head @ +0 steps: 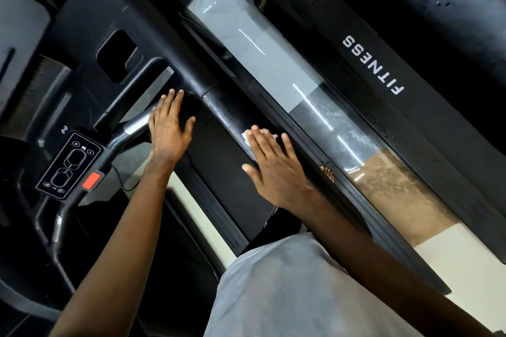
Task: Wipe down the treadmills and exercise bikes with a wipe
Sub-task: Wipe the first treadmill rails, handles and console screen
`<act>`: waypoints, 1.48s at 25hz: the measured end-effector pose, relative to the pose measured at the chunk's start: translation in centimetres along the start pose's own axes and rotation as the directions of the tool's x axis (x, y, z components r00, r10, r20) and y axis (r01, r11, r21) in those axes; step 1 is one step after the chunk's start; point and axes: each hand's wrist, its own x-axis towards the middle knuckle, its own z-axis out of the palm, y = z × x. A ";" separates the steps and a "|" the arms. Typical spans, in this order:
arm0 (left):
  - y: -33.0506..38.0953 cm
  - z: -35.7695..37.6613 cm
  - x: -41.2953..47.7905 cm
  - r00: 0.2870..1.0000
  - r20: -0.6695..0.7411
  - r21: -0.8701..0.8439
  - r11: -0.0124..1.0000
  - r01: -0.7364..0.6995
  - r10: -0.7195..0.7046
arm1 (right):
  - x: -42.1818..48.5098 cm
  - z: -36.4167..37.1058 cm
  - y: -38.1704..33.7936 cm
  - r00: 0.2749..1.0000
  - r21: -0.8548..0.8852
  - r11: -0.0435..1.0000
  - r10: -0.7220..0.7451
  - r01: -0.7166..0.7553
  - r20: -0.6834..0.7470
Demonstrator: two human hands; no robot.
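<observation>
Fig.: my R hand (273, 167), fingers flat, presses wipe (246, 136) onto treadmill handrail (219, 101); my L hand (169, 128) rests flat, empty. Control panel (69, 164), left of L hand, prob. unwiped.

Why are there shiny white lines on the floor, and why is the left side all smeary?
Head view: the white lines are light glaring off the glossy floor beside the treadmill. Head view: the left edge is smeared, probably by camera motion, while the right hand, the wipe under it and the button panel look sharp.
</observation>
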 end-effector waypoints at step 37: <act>-3.0 0.6 4.6 0.978 -0.011 -0.326 0.924 -0.198 0.206 | 13.2 -1.3 -7.6 0.925 0.150 0.916 0.379 -0.373 -0.013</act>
